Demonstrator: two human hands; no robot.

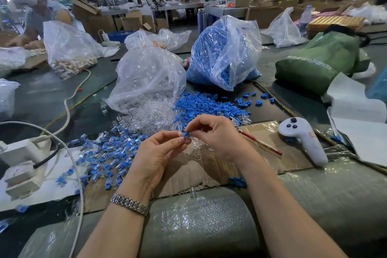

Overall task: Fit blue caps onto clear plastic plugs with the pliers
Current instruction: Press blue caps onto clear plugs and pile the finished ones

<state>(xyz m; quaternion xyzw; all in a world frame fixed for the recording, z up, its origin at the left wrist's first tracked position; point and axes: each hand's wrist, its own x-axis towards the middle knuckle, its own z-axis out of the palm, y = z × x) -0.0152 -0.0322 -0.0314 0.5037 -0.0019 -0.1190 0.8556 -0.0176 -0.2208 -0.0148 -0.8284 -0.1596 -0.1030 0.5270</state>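
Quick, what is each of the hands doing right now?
Left hand: pinching a clear plastic plug.
Right hand: pinching a blue cap against that plug, with the pliers tucked in its palm.

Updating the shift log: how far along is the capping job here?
Done: a pile of capped plugs lies left of the hands. In hand: the left hand pinches a clear plug while the right hand sets a blue cap on it; the pliers lie behind the right hand. Left: most of it, judging by the loose clear plugs, loose blue caps and two largely full bags.
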